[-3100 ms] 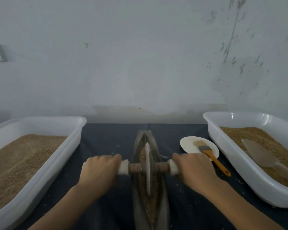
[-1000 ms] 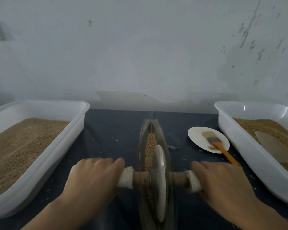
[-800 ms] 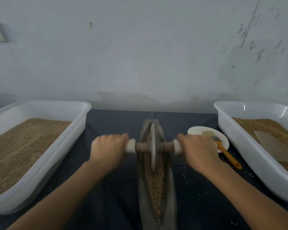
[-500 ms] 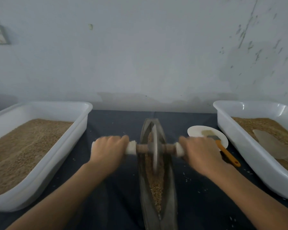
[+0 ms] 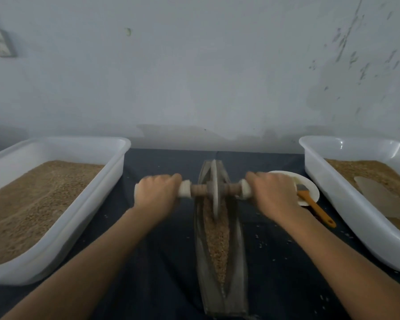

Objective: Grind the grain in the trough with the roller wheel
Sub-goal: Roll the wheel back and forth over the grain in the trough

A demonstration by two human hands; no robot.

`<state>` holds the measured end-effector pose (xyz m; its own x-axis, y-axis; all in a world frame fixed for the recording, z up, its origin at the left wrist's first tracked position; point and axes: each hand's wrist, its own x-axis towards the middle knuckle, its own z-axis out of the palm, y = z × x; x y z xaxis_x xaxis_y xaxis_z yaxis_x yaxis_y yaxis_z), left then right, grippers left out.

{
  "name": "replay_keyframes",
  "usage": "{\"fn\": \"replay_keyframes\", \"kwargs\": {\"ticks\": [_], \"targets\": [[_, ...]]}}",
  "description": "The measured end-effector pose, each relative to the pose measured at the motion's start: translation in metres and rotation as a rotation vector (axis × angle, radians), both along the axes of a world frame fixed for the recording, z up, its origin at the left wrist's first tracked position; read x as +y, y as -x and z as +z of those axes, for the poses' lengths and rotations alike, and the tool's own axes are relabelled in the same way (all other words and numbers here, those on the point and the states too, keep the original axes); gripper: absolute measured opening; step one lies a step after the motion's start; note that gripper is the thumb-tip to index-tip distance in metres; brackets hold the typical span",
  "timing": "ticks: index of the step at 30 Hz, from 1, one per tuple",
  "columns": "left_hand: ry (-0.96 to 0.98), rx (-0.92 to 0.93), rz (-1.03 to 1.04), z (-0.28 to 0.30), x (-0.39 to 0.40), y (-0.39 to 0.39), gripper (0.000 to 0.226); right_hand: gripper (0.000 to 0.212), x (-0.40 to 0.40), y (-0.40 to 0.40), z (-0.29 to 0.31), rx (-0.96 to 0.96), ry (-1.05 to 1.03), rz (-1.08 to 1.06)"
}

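A narrow boat-shaped metal trough (image 5: pixel 237 269) lies lengthwise on the dark cloth in front of me. Brown grain (image 5: pixel 218 241) fills its groove. The roller wheel (image 5: pixel 215 185), a thin metal disc on a wooden axle with white end grips, stands in the groove near the trough's far end. My left hand (image 5: pixel 157 192) grips the left handle and my right hand (image 5: pixel 274 192) grips the right handle, both arms stretched forward.
A white tub (image 5: pixel 90 204) of grain stands at the left. A second white tub (image 5: pixel 346 204) at the right holds grain and a pale scoop (image 5: pixel 379 195). A white plate (image 5: pixel 310 188) with an orange-handled brush (image 5: pixel 314 206) lies beside my right hand. The wall is close behind.
One second ago the wheel was near me in the trough. Both hands have since pushed it away, and it now stands close to the trough's far end.
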<state>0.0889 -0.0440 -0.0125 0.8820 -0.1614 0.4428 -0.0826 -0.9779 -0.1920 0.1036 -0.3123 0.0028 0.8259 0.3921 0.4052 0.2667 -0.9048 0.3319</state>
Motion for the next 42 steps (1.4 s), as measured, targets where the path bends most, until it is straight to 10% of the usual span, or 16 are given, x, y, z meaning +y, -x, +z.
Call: {"fn": "replay_keyframes", "kwargs": {"ticks": [14,29,35,42], "targets": [[-0.049,-0.009,-0.282,0.020,0.007,0.116,0.056,0.054,-0.030,0.107,0.002,0.132,-0.126,0.179],[-0.024,0.069,-0.027,0.010,-0.006,0.015,0.025,0.032,-0.005,0.020,-0.003,0.151,-0.113,0.004],[-0.049,0.048,-0.292,0.020,0.009,0.106,0.067,0.058,-0.026,0.110,0.004,0.074,-0.153,0.229],[-0.021,0.038,-0.077,-0.002,0.002,0.029,0.031,0.036,-0.003,0.036,0.000,0.051,0.010,0.040]]}}
